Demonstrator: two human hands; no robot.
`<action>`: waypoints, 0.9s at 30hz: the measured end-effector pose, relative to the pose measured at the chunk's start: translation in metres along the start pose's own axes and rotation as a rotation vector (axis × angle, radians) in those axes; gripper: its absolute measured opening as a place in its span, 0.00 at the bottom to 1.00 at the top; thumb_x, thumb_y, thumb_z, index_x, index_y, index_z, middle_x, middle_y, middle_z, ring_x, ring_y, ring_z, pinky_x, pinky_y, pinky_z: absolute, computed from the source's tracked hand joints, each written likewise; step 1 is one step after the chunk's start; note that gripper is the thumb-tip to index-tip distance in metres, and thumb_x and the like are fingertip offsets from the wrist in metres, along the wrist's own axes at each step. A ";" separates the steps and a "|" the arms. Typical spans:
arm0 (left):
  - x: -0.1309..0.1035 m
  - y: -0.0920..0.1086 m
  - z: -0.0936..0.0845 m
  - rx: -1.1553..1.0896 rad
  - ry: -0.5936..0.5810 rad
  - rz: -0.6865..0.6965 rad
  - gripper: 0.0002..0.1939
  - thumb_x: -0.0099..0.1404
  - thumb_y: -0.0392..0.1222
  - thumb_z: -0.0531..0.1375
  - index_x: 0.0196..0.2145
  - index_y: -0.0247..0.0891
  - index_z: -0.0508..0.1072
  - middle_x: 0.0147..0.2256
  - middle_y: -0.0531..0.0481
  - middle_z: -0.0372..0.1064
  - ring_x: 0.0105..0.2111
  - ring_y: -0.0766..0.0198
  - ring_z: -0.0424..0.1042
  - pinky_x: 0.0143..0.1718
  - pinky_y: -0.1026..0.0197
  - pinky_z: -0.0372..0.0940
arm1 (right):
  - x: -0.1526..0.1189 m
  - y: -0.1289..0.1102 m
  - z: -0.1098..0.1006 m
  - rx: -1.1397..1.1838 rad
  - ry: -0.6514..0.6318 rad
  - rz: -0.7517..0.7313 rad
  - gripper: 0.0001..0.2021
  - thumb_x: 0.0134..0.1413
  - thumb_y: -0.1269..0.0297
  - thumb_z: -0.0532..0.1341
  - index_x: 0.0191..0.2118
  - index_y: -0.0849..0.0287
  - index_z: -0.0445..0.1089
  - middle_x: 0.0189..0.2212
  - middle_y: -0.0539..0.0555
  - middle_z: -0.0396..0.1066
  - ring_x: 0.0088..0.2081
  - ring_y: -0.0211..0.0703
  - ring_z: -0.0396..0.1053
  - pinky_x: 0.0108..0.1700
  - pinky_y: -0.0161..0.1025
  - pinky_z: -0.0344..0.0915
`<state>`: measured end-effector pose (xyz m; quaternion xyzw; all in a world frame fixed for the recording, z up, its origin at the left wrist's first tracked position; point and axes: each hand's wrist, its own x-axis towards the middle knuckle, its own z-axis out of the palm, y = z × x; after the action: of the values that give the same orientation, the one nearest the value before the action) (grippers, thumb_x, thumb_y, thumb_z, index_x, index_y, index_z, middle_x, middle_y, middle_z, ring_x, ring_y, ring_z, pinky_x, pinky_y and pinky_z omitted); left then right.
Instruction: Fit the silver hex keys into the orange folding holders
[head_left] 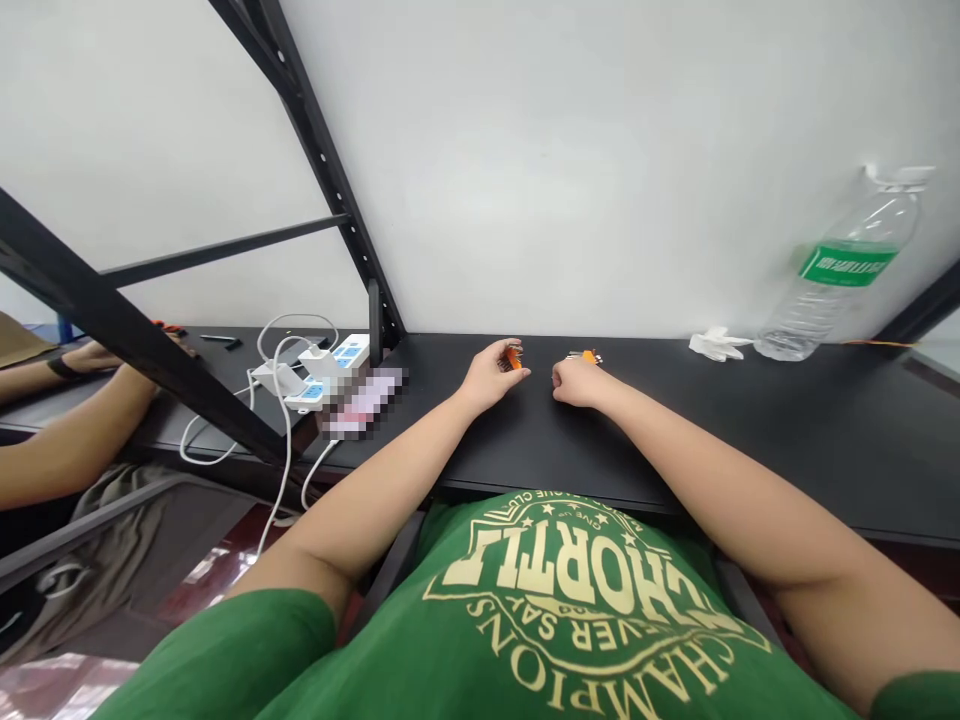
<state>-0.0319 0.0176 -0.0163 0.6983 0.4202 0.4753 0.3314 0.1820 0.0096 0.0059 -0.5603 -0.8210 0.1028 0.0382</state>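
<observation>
My left hand (493,380) is closed over the black tabletop, its thumb and fingers around a small orange piece (514,357) with thin dark strips along its edge. A short gap to the right, my right hand (581,384) has its fingers curled in, knuckles toward the table. Just past its back shows another small orange piece (590,356) with pale and dark thin ends. The hand covers much of that piece, so I cannot tell how it is gripped. Both pieces are too small to name.
A black desk (750,440) runs along a white wall. A clear plastic bottle (817,290) and a crumpled tissue (718,343) stand right. Left are a white power strip (330,375), cables, a blurred-out phone-like object (367,400), a black metal frame (322,160) and another person's arms (90,430).
</observation>
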 end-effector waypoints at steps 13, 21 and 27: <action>-0.009 0.018 0.000 0.117 -0.041 0.057 0.27 0.57 0.43 0.72 0.54 0.38 0.75 0.53 0.42 0.76 0.48 0.56 0.77 0.47 0.56 0.73 | -0.002 -0.003 -0.007 -0.065 -0.061 0.058 0.06 0.56 0.65 0.66 0.37 0.60 0.78 0.36 0.63 0.80 0.37 0.53 0.77 0.38 0.41 0.68; -0.007 0.009 -0.001 0.201 -0.029 0.122 0.28 0.56 0.43 0.73 0.54 0.39 0.75 0.49 0.43 0.77 0.44 0.58 0.77 0.50 0.53 0.72 | -0.017 -0.004 -0.009 0.200 0.065 -0.194 0.05 0.51 0.70 0.63 0.35 0.57 0.72 0.31 0.53 0.78 0.30 0.42 0.75 0.32 0.35 0.64; -0.007 0.007 -0.001 0.269 -0.039 0.138 0.29 0.56 0.44 0.73 0.54 0.39 0.75 0.48 0.44 0.76 0.43 0.58 0.76 0.50 0.54 0.71 | -0.020 -0.007 -0.008 0.505 0.123 -0.240 0.05 0.51 0.71 0.60 0.35 0.56 0.68 0.28 0.47 0.76 0.21 0.36 0.71 0.27 0.33 0.64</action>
<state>-0.0326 0.0086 -0.0121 0.7727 0.4246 0.4228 0.2094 0.1843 -0.0099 0.0158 -0.4371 -0.8260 0.2645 0.2380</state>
